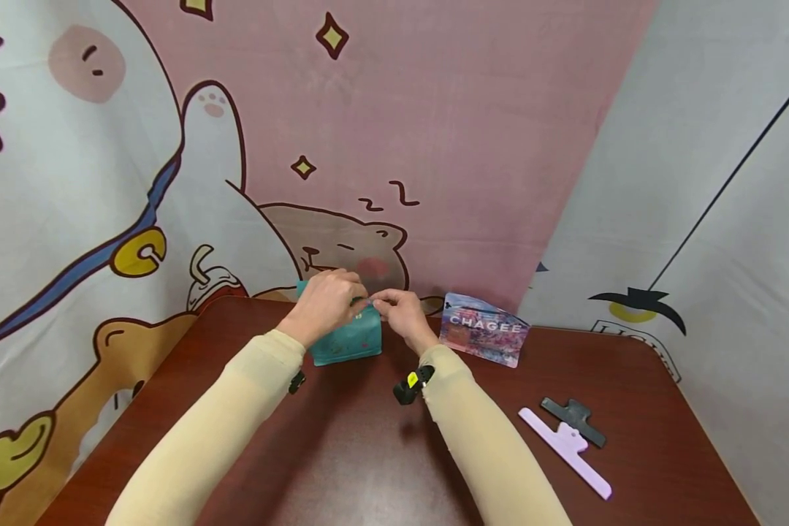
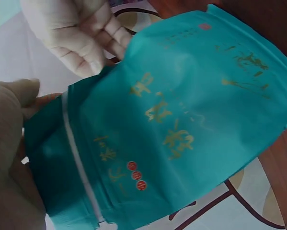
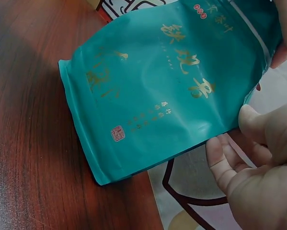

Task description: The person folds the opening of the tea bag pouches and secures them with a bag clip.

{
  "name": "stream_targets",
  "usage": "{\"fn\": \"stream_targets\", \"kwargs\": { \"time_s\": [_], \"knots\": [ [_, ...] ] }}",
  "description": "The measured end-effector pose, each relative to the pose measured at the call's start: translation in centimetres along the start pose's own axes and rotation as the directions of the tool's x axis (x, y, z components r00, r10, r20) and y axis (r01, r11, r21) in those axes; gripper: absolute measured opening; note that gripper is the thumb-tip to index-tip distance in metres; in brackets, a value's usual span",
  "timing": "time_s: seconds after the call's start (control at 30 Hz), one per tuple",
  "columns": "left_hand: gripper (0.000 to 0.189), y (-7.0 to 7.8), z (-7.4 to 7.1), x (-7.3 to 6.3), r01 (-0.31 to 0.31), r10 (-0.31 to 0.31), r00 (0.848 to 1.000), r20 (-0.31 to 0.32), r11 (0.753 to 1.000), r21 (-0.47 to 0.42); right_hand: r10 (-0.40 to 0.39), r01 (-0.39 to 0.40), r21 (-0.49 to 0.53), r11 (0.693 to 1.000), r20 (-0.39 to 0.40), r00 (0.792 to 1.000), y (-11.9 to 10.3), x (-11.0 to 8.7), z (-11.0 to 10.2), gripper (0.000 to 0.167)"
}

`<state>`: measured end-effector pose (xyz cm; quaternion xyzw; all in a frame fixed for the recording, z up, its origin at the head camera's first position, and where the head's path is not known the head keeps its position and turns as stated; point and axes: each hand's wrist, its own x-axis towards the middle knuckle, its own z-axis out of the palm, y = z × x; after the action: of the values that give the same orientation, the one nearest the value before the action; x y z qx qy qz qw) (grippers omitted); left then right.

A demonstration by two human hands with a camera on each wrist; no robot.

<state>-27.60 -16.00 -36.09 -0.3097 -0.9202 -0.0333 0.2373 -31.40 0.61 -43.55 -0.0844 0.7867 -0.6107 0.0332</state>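
Teal pouch (image 1: 350,345), gripped at its top by your left hand (image 1: 325,303) and pinched at its right edge by your right hand (image 1: 404,315), runs lengthwise down toward the counter (image 1: 361,467).

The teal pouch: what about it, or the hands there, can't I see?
Head view: the top of the teal pouch, partly behind the left hand; its print, too small to read.
Left wrist view: part of the left hand, cut off by the left edge.
All views: the pouch's contents, hidden by its opaque front.
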Motion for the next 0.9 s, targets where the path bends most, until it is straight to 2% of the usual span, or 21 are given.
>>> {"fn": "stream_targets", "kwargs": {
  "time_s": [0.13, 0.27, 0.33, 0.43, 0.6, 0.8, 0.9],
  "knots": [
    [0.021, 0.1, -0.7, 0.2, 0.105, -0.103, 0.994, 0.049, 0.994, -0.039, -0.029, 0.027, -0.1, 0.995, -0.023, 0.999, 0.0, 0.1, 0.0, 0.015],
    [0.023, 0.1, -1.4, 0.4, 0.219, -0.212, 0.971, 0.114, 0.974, -0.051, -0.026, 0.022, -0.125, 0.992, -0.03, 0.999, 0.1, 0.1, 0.1, 0.014],
    [0.024, 0.0, -1.6, 0.4, 0.253, -0.246, 0.96, 0.137, 0.967, -0.036, -0.029, 0.025, -0.121, 0.992, -0.031, 0.999, 0.1, 0.1, 0.1, 0.014],
    [0.022, -0.1, -1.6, 0.4, 0.267, -0.261, 0.953, 0.152, 0.964, -0.018, -0.038, 0.034, -0.118, 0.992, -0.028, 0.999, 0.0, 0.1, 0.0, 0.014],
    [0.013, -0.2, -1.4, 0.3, 0.26, -0.251, 0.959, 0.131, 0.964, -0.054, -0.066, 0.066, -0.123, 0.99, 0.003, 0.998, -0.4, -0.3, -0.4, 0.018],
    [0.005, 0.0, -1.3, 0.3, 0.275, -0.267, 0.956, 0.122, 0.96, -0.052, -0.1, 0.111, -0.123, 0.986, 0.093, 0.991, -1.1, -0.6, -0.4, 0.025],
    [0.005, 0.1, -1.3, 0.4, 0.283, -0.275, 0.953, 0.125, 0.958, -0.051, -0.097, 0.11, -0.102, 0.989, 0.123, 0.988, -1.3, -0.7, -0.1, 0.026]
  ]
}}
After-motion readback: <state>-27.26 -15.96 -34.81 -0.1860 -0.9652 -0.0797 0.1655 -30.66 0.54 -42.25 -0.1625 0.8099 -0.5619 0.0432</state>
